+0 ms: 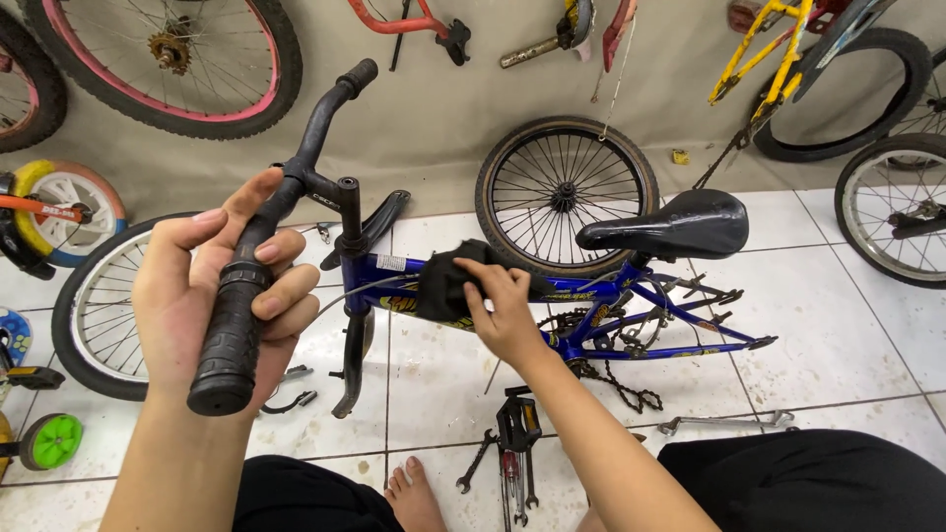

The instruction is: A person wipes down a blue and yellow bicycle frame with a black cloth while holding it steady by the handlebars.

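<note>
Left hand (212, 296), left of centre, is curled around the black handlebar grip (229, 340). Right hand (505, 307), at centre, presses a black cloth (445, 284) with fingers together against the blue bicycle frame (591, 296).

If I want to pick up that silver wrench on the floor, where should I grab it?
Probably grab the silver wrench around its thin middle shaft, coming down from above. It lies flat on the white tile floor with bare floor around it, and the straight shaft is narrower than the lumpy ends, so fingers can close on it. The bike chain lies apart, to its left.
</note>
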